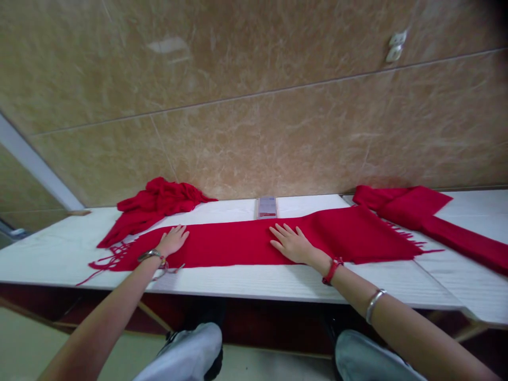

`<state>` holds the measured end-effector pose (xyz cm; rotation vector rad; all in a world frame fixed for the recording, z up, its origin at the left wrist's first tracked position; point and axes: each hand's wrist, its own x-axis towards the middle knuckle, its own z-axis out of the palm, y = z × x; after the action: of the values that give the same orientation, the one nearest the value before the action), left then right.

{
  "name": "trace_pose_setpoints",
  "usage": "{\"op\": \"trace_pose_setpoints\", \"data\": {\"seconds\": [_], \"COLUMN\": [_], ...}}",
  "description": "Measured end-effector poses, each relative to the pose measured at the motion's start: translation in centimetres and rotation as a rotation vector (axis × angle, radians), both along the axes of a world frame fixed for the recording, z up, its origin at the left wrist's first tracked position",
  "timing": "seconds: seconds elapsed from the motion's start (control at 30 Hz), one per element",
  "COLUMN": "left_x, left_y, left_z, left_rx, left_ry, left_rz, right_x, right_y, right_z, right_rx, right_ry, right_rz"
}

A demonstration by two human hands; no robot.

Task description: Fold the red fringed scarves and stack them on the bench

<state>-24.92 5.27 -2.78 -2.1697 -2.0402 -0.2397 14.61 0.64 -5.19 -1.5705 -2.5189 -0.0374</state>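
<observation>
A long red scarf [238, 244] with fringed ends lies stretched flat along a white table [254, 283]. My left hand [173, 239] rests flat on its left part, fingers spread, near the left fringe. My right hand [291, 243] lies flat on the scarf's middle, fingers apart. Neither hand holds anything. Bracelets sit on both wrists.
A crumpled red scarf [156, 203] lies at the back left. Another red scarf [428, 217], folded, lies on the adjoining table at the right. A small clear box [267, 207] stands against the marbled wall [254, 106]. My knees show below the table edge.
</observation>
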Motion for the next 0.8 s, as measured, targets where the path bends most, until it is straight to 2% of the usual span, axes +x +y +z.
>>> {"op": "trace_pose_setpoints", "data": {"seconds": [0.07, 0.1, 0.17, 0.2, 0.23, 0.3, 0.47, 0.6, 0.7, 0.8], "left_x": [3.8, 6.0, 9.8, 11.3, 12.3, 13.2, 12.5, 13.8, 16.0, 18.2], "left_y": [-0.2, -0.3, -0.7, -0.9, -1.1, -1.5, -1.3, 0.2, 2.2, 4.4], "left_z": [-0.2, -0.4, -0.9, -1.2, -1.4, -1.7, -1.5, -0.1, 0.8, 1.0], "left_rx": [-0.016, -0.019, -0.073, -0.135, -0.171, -0.216, -0.26, -0.263, -0.193, -0.239], "left_ry": [0.027, 0.034, 0.028, 0.025, 0.021, 0.014, -0.004, -0.01, -0.04, -0.11], "left_rz": [-0.049, -0.11, -0.333, -0.396, -0.401, -0.396, -0.379, -0.369, -0.474, -0.572], "right_x": [-0.2, -0.4, -0.6, -0.7, -0.7, -0.7, -0.5, -1.2, -2.1, -2.8], "right_y": [-0.5, -0.8, -1.3, -1.5, -1.6, -1.7, -2.2, -4.1, -5.5, -6.0], "right_z": [0.3, 0.5, 0.7, 0.7, 0.7, 0.7, 1.4, 2.8, 3.5, 3.6], "right_rx": [0.036, 0.047, 0.036, 0.015, -0.01, -0.046, -0.038, 0.075, 0.108, 0.133], "right_ry": [0.005, 0.002, -0.021, -0.037, -0.051, -0.062, 0.024, 0.048, -0.034, -0.131], "right_rz": [0.031, 0.06, 0.126, 0.155, 0.173, 0.183, 0.158, 0.326, 0.427, 0.405]}}
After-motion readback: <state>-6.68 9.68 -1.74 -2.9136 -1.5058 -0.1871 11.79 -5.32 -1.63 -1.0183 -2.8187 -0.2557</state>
